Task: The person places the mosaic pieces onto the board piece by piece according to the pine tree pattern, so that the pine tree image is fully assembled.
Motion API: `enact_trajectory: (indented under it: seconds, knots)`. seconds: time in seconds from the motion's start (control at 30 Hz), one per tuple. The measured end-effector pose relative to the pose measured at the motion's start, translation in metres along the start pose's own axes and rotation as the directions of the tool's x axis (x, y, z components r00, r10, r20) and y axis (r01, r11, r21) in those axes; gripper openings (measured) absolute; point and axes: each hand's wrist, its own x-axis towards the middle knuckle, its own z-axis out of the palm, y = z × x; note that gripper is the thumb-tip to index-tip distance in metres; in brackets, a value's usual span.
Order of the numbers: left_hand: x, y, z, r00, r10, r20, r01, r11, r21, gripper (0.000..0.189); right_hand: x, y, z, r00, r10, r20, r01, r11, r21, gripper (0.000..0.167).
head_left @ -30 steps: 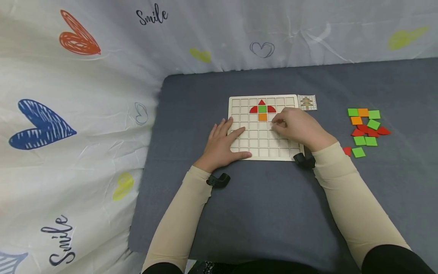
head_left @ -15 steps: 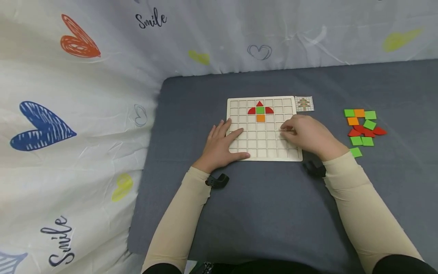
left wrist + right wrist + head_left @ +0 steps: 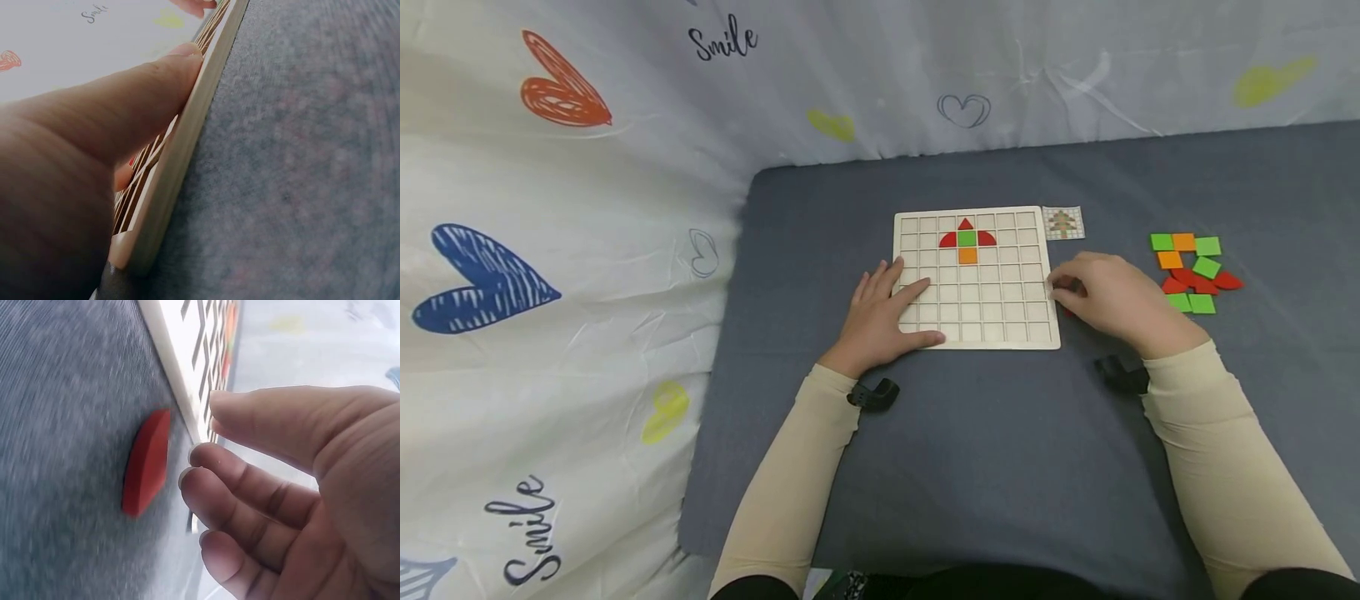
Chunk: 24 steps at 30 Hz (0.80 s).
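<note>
Sleeves of beige cloth [image 3: 793,475] reach in from the bottom edge, each with a black device [image 3: 874,395] at the wrist, above a grey cloth [image 3: 985,442]. The person's left hand [image 3: 878,323] lies flat at the left side of a pale gridded board [image 3: 992,312], holding nothing, its fingers spread over the board's left edge and its thumb along the near edge. Just beside the board's right edge, a red piece [image 3: 148,465] with one curved side rests on the grey cloth, mostly covered by the right hand in the head view. That right hand [image 3: 1105,293] is loosely curved over the spot; the right wrist view shows a modest gap between thumb and fingertips with nothing in it, and the red piece apart from them.

Farther up the board sits a figure: an orange square [image 3: 967,256] below a green square [image 3: 967,238], a red rounded piece [image 3: 948,240] on either side of the green one, and a red triangle [image 3: 966,224] on top. Well to the right lies a cluster of loose pieces [image 3: 1202,304], green, orange and red. Next to the board's far right corner is a small card [image 3: 1063,223] picturing a tree. Behind everything hangs a white sheet [image 3: 880,75] printed with hearts and "Smile".
</note>
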Motion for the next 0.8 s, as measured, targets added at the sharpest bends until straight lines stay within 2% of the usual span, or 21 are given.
enact_trajectory:
  seconds: [0.27,0.8]
  knots:
    - [0.000,0.000,0.001,1.000,0.001,-0.003,-0.001,1.000,-0.002,0.092,-0.011,0.017,-0.003,0.999,0.038,0.003,-0.038,0.999,0.015,0.027]
    - [0.000,0.000,0.000,1.000,-0.004,-0.003,0.004,1.000,-0.004,0.092,-0.032,0.045,-0.009,0.999,0.016,-0.036,-0.017,1.000,-0.023,0.031]
